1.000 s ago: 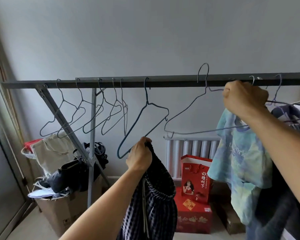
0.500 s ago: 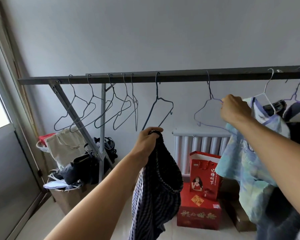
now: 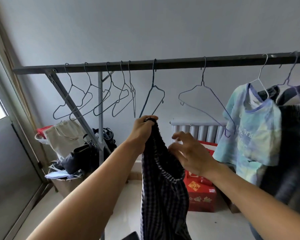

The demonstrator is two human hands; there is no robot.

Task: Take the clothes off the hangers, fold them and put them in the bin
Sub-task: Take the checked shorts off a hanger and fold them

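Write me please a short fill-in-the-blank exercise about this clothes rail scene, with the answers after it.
1. The left hand grips the checked garment; the right hand holds ____.
2. The tie-dye T-shirt hangs on a ____.
3. The red box stands on the ____.
Answers: nothing; hanger; floor.

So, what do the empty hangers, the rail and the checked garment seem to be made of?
The hangers: thin bent wire, probably metal with a dark or bluish coating, judging by the slim, sharply bent outline. The rail: a flat dark bar, likely painted metal, matte. The checked garment: soft woven fabric, perhaps cotton. It hangs limp from the left hand, and its waistband is gathered, likely elastic.
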